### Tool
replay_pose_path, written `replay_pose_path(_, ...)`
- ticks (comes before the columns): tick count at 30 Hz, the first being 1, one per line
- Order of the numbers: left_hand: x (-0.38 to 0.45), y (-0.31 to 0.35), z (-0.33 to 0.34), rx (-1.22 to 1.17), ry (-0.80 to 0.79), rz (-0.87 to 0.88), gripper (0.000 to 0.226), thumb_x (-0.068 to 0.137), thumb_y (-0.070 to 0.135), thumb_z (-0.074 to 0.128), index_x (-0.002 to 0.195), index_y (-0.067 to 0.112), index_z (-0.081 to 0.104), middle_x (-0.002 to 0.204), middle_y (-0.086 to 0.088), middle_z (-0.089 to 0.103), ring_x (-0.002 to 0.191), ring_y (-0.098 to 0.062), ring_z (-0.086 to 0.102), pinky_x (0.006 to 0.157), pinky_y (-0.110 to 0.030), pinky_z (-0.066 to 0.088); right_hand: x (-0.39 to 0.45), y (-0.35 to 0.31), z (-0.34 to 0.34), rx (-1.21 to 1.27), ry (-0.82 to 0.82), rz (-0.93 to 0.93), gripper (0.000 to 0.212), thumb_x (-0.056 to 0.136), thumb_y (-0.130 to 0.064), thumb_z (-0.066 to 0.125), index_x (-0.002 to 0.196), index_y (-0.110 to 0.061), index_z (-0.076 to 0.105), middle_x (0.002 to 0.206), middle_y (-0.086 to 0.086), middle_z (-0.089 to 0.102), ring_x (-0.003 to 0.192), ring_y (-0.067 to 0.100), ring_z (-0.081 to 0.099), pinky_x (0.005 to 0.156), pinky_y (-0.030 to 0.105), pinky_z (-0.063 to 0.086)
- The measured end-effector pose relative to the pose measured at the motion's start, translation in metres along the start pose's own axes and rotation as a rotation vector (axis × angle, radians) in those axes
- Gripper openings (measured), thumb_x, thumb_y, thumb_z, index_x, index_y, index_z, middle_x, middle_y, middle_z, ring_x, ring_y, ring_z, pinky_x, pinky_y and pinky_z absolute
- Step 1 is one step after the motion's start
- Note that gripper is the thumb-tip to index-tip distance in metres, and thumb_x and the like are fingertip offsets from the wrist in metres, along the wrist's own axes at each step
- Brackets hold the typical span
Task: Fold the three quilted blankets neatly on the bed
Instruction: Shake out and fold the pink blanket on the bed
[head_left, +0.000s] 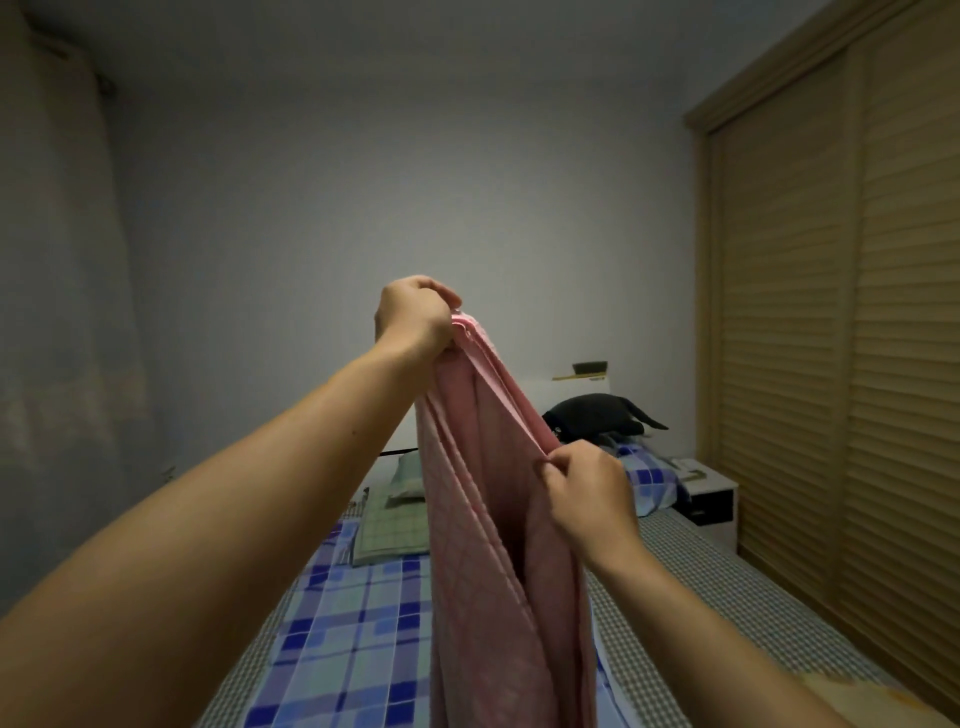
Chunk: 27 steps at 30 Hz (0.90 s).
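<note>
Pink quilted blanket (488, 545) hangs at centre frame above the bed (691, 566), gathered lengthwise. My left hand (415, 319) clenches its top corners high up; my right hand (587, 493) pinches an edge lower down. Behind, a blue checked blanket (348, 639) lies spread, seemingly unfolded, and a green one (389, 525) looks folded, so I judge much remains.

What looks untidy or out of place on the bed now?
Little stands out. A blue blanket lies spread and unfolded beside a folded green one. Both hands hold the pink blanket up.
</note>
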<state>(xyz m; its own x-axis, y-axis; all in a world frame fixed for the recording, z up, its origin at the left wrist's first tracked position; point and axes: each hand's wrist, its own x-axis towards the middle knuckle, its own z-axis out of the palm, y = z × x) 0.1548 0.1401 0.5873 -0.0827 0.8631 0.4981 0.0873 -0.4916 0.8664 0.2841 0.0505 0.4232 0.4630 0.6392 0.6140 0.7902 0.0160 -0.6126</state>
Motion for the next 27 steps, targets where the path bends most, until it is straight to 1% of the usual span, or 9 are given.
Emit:
replay_pose_path(2,0.001,0.000,-0.006,0.011,0.011,0.009,0.048,0.069,0.003,0.026,0.063,0.016,0.072,0.084,-0.014,0.071,0.075,-0.035,0.071,0.063,-0.049,0.063,-0.003,-0.005,-0.003,-0.017,0.036,-0.030,0.011,0.093,-0.023,0.066,0.087,-0.015,0.071,0.092,-0.004,0.063,0.077,0.007,0.053,0.058,0.006,0.029)
replay_pose_path(4,0.001,0.002,-0.011,0.024,0.016,0.025,0.048,0.064,0.007,0.025,0.064,0.018,0.072,0.084,-0.012,0.072,0.076,-0.034,0.072,0.066,-0.047,0.063,-0.014,-0.011,0.003,-0.049,0.051,-0.112,0.011,0.092,-0.026,0.068,0.084,-0.018,0.067,0.089,-0.007,0.059,0.076,0.006,0.055,0.063,0.011,0.041)
replay_pose_path(8,-0.001,0.007,-0.020,0.100,-0.039,0.053,0.047,0.063,0.008,0.028,0.066,0.018,0.074,0.084,-0.010,0.072,0.085,-0.032,0.071,0.077,-0.045,0.061,-0.029,-0.023,0.013,0.007,0.060,-0.256,0.022,0.100,-0.040,0.048,0.100,-0.024,0.065,0.099,-0.008,0.057,0.081,0.010,0.058,0.069,0.029,0.053)
replay_pose_path(11,-0.003,0.008,-0.022,0.168,-0.117,0.061,0.050,0.057,0.011,0.026,0.065,0.017,0.075,0.082,-0.013,0.071,0.086,-0.037,0.070,0.079,-0.050,0.060,-0.020,-0.036,0.011,0.056,0.064,-0.243,0.030,0.103,-0.037,0.042,0.109,-0.021,0.067,0.104,-0.004,0.060,0.086,0.013,0.059,0.074,0.030,0.052)
replay_pose_path(16,-0.020,0.017,-0.025,0.317,-0.206,0.114,0.049,0.065,0.005,0.029,0.075,0.016,0.075,0.074,-0.009,0.067,0.086,-0.038,0.069,0.080,-0.044,0.060,-0.009,-0.064,0.009,0.025,0.079,-0.200,0.044,0.096,-0.057,0.045,0.095,-0.018,0.067,0.094,-0.005,0.055,0.077,0.013,0.059,0.069,0.034,0.056)
replay_pose_path(18,-0.027,0.017,-0.024,0.375,-0.227,0.155,0.049,0.075,-0.001,0.032,0.089,0.016,0.076,0.083,-0.008,0.068,0.091,-0.033,0.068,0.082,-0.040,0.060,-0.011,-0.070,0.007,-0.011,0.095,-0.212,0.035,0.098,-0.046,0.047,0.096,-0.017,0.066,0.092,-0.005,0.052,0.076,0.013,0.056,0.066,0.028,0.050)
replay_pose_path(21,-0.041,0.015,-0.025,0.470,-0.230,0.226,0.051,0.071,0.006,0.034,0.100,0.014,0.075,0.103,-0.013,0.072,0.096,-0.033,0.067,0.084,-0.043,0.059,-0.014,-0.070,0.003,-0.071,0.145,-0.208,0.026,0.101,-0.029,0.047,0.099,-0.013,0.066,0.090,-0.005,0.049,0.073,0.013,0.051,0.064,0.024,0.039)
replay_pose_path(24,-0.042,0.005,-0.028,0.580,-0.193,0.220,0.050,0.064,0.016,0.032,0.091,0.005,0.072,0.092,-0.017,0.072,0.083,-0.037,0.068,0.076,-0.046,0.060,-0.022,-0.064,0.000,-0.017,0.217,-0.259,0.018,0.096,-0.021,0.054,0.087,-0.010,0.064,0.082,-0.002,0.051,0.065,0.014,0.050,0.056,0.027,0.042)
replay_pose_path(27,-0.039,-0.008,-0.031,0.629,-0.236,0.122,0.032,0.073,0.016,0.045,0.086,0.002,0.071,0.085,-0.020,0.071,0.073,-0.034,0.066,0.068,-0.038,0.060,-0.041,-0.055,0.003,-0.047,0.329,-0.509,0.008,0.090,-0.010,0.060,0.084,-0.007,0.063,0.088,0.004,0.059,0.070,0.015,0.054,0.057,0.025,0.052)
